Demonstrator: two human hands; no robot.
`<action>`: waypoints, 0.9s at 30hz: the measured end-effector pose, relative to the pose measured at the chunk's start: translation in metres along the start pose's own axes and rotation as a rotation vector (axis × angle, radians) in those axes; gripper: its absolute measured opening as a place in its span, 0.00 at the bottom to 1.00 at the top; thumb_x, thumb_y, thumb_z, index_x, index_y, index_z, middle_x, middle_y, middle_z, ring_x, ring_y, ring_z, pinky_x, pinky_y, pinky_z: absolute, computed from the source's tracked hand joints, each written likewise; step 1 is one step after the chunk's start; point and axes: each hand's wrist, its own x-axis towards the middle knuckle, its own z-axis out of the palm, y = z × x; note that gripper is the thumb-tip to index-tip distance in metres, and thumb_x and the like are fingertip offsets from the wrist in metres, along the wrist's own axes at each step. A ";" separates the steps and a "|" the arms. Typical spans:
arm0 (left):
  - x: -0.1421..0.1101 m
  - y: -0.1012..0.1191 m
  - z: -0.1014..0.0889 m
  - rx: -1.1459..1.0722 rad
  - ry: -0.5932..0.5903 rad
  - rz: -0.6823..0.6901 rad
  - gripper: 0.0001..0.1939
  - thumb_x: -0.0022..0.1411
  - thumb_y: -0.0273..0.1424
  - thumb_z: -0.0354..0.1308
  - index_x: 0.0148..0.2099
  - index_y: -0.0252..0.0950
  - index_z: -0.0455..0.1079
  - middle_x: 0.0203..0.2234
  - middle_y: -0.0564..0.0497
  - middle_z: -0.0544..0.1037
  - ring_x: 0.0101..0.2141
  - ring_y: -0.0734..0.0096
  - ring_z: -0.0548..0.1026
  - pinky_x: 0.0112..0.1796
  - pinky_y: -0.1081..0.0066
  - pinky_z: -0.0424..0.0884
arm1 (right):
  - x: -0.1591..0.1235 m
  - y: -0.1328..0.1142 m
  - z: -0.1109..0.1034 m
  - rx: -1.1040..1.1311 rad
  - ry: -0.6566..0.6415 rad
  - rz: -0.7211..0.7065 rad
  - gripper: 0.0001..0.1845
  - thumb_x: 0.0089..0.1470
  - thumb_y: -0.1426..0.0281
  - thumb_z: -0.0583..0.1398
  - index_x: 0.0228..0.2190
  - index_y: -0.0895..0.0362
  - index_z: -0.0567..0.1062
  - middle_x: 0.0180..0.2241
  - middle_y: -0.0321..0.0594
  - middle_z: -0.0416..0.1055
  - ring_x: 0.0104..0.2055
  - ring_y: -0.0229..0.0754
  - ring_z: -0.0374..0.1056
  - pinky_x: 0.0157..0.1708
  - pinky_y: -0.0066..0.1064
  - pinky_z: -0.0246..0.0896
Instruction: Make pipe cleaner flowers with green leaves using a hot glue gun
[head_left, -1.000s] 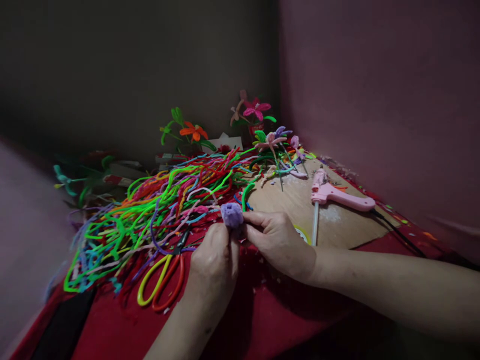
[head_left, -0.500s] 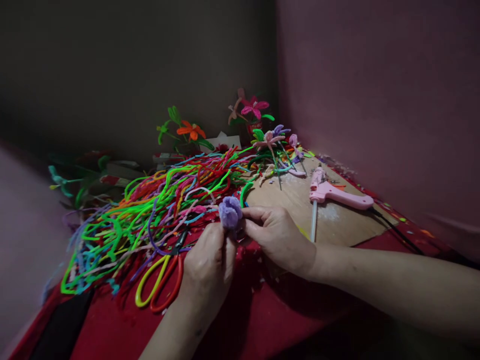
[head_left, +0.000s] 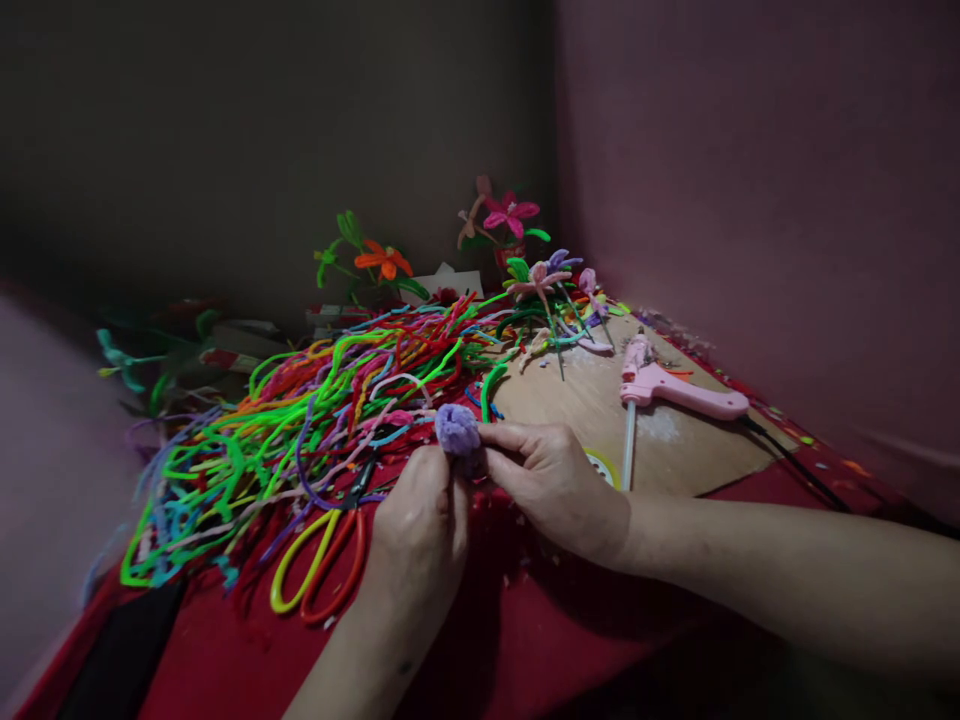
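Between my two hands is a fuzzy purple pipe-cleaner flower [head_left: 457, 429], its curled petals bunched upward. My left hand [head_left: 421, 520] is closed around its lower end, and the part inside the fist is hidden. From the right, my right hand [head_left: 559, 480] pinches the flower's side with thumb and forefinger. Left of my left hand lie scissors [head_left: 330, 575] with one yellow and one red handle. A heap of many-coloured pipe cleaners [head_left: 322, 400] spreads behind them.
A pink glue gun [head_left: 686, 388] with a black cord lies on a brown board [head_left: 697, 455] at right. Finished pipe-cleaner flowers, one pink [head_left: 511, 214] and one orange [head_left: 384, 259], stand behind. A round yellow-rimmed item [head_left: 604, 468] is partly behind my right wrist. Red cloth [head_left: 480, 640] covers the table.
The flower has tilted and dropped slightly, so its top now shows differently. My right hand has shifted a little down and left, uncovering more of the yellow-rimmed item.
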 end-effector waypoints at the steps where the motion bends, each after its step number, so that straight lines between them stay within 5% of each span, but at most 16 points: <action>1: 0.000 -0.001 0.001 -0.001 -0.001 -0.002 0.09 0.61 0.21 0.46 0.29 0.36 0.60 0.21 0.53 0.68 0.22 0.73 0.69 0.23 0.75 0.63 | 0.000 0.000 0.000 0.000 -0.003 -0.003 0.17 0.54 0.76 0.52 0.40 0.55 0.78 0.28 0.34 0.73 0.31 0.36 0.67 0.39 0.28 0.64; 16: 0.004 -0.010 -0.013 -0.354 -0.054 -0.148 0.08 0.59 0.23 0.52 0.34 0.38 0.71 0.27 0.54 0.74 0.28 0.74 0.72 0.28 0.76 0.67 | 0.008 -0.002 -0.010 0.160 -0.050 0.002 0.07 0.50 0.71 0.62 0.30 0.53 0.81 0.28 0.36 0.71 0.35 0.37 0.66 0.39 0.30 0.62; 23: -0.002 -0.015 -0.021 -0.241 -0.077 -0.071 0.04 0.59 0.25 0.55 0.35 0.36 0.71 0.27 0.51 0.70 0.28 0.73 0.70 0.28 0.75 0.66 | 0.014 -0.004 -0.016 0.376 -0.265 0.364 0.12 0.42 0.66 0.66 0.30 0.61 0.81 0.23 0.36 0.70 0.23 0.31 0.61 0.23 0.25 0.57; 27: -0.004 -0.015 -0.026 -0.174 -0.178 0.003 0.04 0.61 0.27 0.53 0.36 0.35 0.69 0.28 0.50 0.70 0.30 0.71 0.72 0.30 0.74 0.67 | 0.015 -0.003 -0.017 0.458 -0.339 0.426 0.09 0.42 0.70 0.66 0.28 0.62 0.80 0.21 0.35 0.69 0.20 0.30 0.61 0.21 0.24 0.59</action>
